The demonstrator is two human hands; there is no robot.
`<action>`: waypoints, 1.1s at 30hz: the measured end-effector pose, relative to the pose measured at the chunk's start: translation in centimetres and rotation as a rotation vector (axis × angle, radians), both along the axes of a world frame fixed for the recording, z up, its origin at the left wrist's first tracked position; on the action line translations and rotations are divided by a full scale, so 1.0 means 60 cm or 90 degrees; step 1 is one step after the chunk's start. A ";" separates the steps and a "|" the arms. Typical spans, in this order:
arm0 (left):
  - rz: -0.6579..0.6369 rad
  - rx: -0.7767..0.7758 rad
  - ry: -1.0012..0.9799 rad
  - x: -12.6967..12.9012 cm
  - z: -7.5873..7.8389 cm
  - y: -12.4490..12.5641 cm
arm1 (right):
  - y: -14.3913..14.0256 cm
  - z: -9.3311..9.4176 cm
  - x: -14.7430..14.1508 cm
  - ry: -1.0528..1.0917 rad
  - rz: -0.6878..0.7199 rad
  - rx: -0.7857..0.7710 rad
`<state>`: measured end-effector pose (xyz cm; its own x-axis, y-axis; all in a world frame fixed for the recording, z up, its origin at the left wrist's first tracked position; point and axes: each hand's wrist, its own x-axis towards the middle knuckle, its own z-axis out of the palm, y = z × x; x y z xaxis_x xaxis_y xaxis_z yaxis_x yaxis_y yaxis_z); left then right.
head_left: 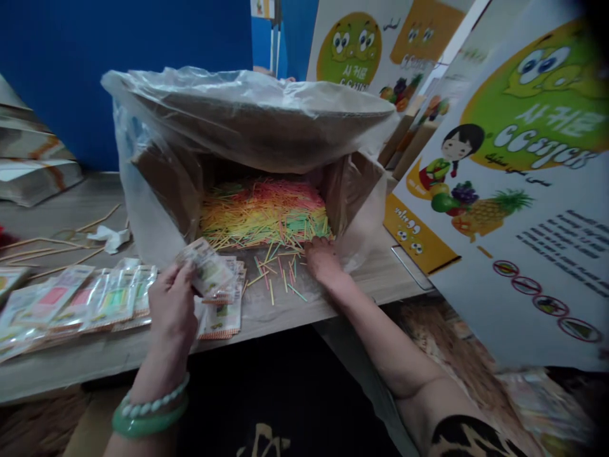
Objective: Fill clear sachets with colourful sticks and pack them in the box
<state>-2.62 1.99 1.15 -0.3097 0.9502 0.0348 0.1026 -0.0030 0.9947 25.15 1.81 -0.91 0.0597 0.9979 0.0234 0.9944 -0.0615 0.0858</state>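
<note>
Near the front edge of the table, my left hand (174,304) is closed on a small clear packet with printed ends (207,270). Below it lies a small stack of similar packets (221,320). My right hand (326,260) is at the open front of a cardboard box lined with clear plastic (166,190). Its fingers curl down at the edge of a heap of thin coloured sticks (266,212); what they hold, if anything, is hidden. Several loose sticks (273,279) lie on the plastic between my hands.
Filled packets (90,301) overlap in a row on the left of the table. Rubber bands (47,251) and a crumpled white scrap (110,238) lie behind them. Large printed cartons (514,158) stand on the right. A blue panel (143,38) rises behind the box.
</note>
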 end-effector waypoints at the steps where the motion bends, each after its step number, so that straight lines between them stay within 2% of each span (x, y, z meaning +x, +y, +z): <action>1: -0.001 -0.059 -0.156 0.005 0.001 -0.001 | 0.000 -0.001 -0.001 -0.006 -0.001 0.001; 3: 0.001 -0.181 -0.384 0.015 0.005 -0.004 | -0.002 0.000 0.002 -0.010 -0.007 0.013; 4: -0.011 -0.233 -0.443 0.019 0.008 -0.006 | -0.004 0.002 0.006 -0.009 -0.009 0.022; 7: -0.059 -0.318 -0.487 0.027 0.014 -0.015 | -0.009 0.018 0.029 -0.017 -0.007 0.047; 10: -0.128 -0.317 -0.488 0.030 0.015 -0.026 | -0.006 0.036 0.066 -0.053 0.056 0.047; 13: -0.174 -0.304 -0.487 0.035 0.013 -0.036 | 0.007 0.039 0.102 -0.066 0.127 -0.039; 16: -0.206 -0.322 -0.476 0.042 0.010 -0.044 | 0.020 0.030 0.122 -0.073 0.145 -0.102; 23: -0.245 -0.336 -0.495 0.047 0.006 -0.050 | 0.030 0.027 0.119 -0.165 0.216 -0.028; 27: -0.248 -0.324 -0.469 0.041 0.003 -0.049 | 0.034 0.037 0.107 -0.182 0.184 -0.026; 33: -0.261 -0.274 -0.470 0.034 -0.001 -0.056 | 0.031 0.035 0.058 -0.083 0.049 -0.029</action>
<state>-0.55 -1.37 1.07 0.2467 0.8757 -0.4150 -0.4806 0.4825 0.7323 28.64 3.67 1.21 -0.0174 0.9997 -0.0196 0.9761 0.0213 0.2161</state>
